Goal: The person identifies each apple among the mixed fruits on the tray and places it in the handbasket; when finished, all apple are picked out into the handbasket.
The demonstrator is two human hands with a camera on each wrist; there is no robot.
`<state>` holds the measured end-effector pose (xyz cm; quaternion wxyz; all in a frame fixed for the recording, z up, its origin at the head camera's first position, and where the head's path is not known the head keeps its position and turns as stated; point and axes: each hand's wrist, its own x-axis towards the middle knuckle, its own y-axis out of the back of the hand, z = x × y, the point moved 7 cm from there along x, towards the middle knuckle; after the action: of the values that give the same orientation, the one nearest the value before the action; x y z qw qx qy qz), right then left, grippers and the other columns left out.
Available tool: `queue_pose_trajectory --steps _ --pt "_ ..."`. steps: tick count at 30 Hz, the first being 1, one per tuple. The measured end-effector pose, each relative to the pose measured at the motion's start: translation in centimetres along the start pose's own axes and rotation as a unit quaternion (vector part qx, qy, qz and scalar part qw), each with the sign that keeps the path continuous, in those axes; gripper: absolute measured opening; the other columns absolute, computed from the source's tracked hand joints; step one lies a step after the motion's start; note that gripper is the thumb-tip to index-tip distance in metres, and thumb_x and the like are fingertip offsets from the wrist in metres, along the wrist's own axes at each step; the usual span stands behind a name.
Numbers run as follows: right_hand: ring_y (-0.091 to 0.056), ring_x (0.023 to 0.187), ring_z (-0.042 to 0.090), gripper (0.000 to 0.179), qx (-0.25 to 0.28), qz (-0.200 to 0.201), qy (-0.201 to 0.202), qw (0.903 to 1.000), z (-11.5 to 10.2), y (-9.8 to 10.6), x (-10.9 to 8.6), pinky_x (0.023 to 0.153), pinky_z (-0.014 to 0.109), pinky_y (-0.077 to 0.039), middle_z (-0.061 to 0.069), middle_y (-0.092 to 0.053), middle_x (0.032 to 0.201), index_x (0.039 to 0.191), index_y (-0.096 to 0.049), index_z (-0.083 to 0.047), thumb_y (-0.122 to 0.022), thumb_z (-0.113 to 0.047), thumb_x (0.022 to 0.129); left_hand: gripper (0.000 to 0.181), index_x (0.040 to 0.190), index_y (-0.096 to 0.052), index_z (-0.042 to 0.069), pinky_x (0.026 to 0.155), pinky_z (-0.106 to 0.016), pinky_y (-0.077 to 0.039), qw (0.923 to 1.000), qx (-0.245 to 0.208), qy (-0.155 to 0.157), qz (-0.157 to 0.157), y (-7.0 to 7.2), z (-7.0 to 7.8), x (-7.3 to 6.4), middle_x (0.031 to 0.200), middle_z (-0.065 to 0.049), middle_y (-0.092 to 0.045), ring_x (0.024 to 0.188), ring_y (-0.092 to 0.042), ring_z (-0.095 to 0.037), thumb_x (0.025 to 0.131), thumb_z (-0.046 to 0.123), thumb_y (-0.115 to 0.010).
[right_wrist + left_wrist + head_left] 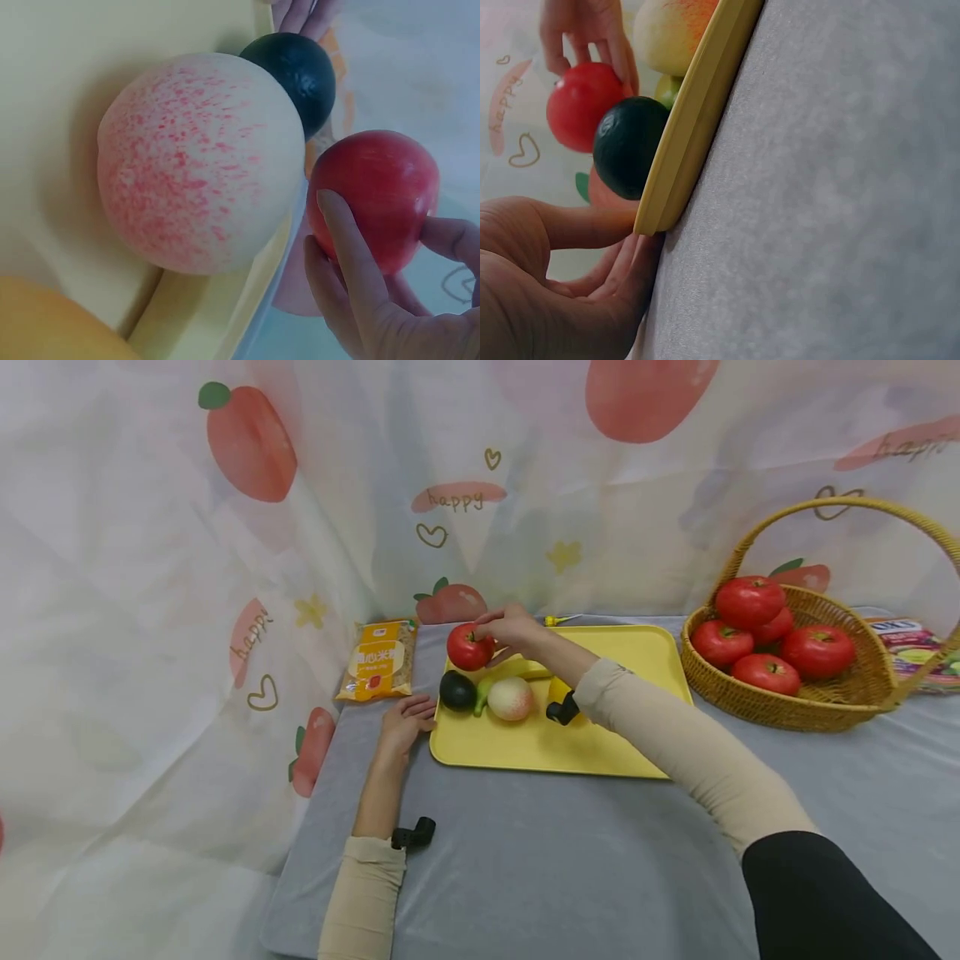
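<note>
My right hand (516, 631) holds a red apple (467, 648) by its side, fingers and thumb spread around it, over the far left corner of the yellow tray (495, 752). Just below the apple lies a dark green avocado (457, 692). Beside that are a pale, red-speckled peach (511, 699) and a green-and-yellow banana (528, 669). Partly hidden by the right wrist is a yellow fruit (558, 690) of unclear kind. At the tray's left edge, my left hand (562, 262) grips the rim, thumb on top and fingers below.
On the right, a wicker basket (787, 710) with a tall handle holds several red apples. A yellow food packet (377, 660) lies left of the tray. Behind the tray is a small yellow-handled tool (555, 621). A colourful package (911, 647) sits behind the basket.
</note>
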<state>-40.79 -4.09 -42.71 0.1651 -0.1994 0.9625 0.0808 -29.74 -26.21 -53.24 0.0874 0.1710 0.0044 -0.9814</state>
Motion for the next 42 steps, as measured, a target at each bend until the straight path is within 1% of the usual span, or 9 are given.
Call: queue_pose_trajectory --steps 6,13,23,34,42 --pt "-0.067 0.114 0.043 0.042 -0.011 -0.007 0.010 0.9999 -0.6 0.2 -1.1 0.095 0.061 -0.056 0.021 -0.057 0.135 0.138 -0.061 -0.001 -0.070 -0.011 0.098 0.058 0.140 -0.057 -0.001 0.109 -0.042 -0.050 1.0000 -0.002 0.000 0.001 0.2 0.0 0.0 0.137 -0.020 -0.066 0.128 -0.064 -0.030 0.086 -0.017 -0.069" --pt "-0.066 0.116 0.045 0.044 0.012 -0.008 0.010 0.9998 -0.5 0.5 -2.0 0.097 0.063 -0.054 0.020 -0.057 0.136 0.139 -0.059 -0.001 -0.070 -0.011 0.098 0.057 0.141 -0.057 0.000 0.110 -0.041 -0.050 1.0000 -0.002 0.003 -0.002 0.1 0.0 -0.1 0.138 -0.019 -0.066 0.128 -0.064 -0.029 0.087 -0.016 -0.069" --pt "-0.063 0.120 0.046 0.044 0.015 -0.006 0.005 0.9999 -0.6 1.0 -3.1 0.098 0.063 -0.053 0.021 -0.054 0.142 0.141 -0.059 -0.002 -0.069 -0.012 0.100 0.057 0.141 -0.057 0.000 0.110 -0.042 -0.050 1.0000 0.003 0.002 -0.001 0.0 0.2 -0.3 0.138 -0.019 -0.065 0.129 -0.063 -0.030 0.088 -0.016 -0.068" --pt "-0.064 0.118 0.045 0.043 0.014 -0.011 0.012 0.9998 -0.7 1.5 -4.6 0.096 0.061 -0.055 0.019 -0.056 0.137 0.140 -0.061 -0.002 -0.071 -0.012 0.099 0.058 0.142 -0.056 -0.001 0.110 -0.042 -0.049 1.0000 0.004 -0.005 0.000 -0.1 0.0 -0.4 0.139 -0.020 -0.065 0.129 -0.063 -0.030 0.088 -0.017 -0.068" --pt "-0.066 0.116 0.043 0.044 0.011 -0.019 0.024 0.9995 -0.7 1.8 -5.6 0.094 0.060 -0.056 0.019 -0.057 0.137 0.139 -0.060 -0.001 -0.070 -0.011 0.098 0.058 0.142 -0.057 0.001 0.110 -0.041 -0.050 1.0000 0.005 0.001 0.003 0.0 0.0 -0.2 0.139 -0.019 -0.065 0.129 -0.063 -0.029 0.087 -0.017 -0.068"
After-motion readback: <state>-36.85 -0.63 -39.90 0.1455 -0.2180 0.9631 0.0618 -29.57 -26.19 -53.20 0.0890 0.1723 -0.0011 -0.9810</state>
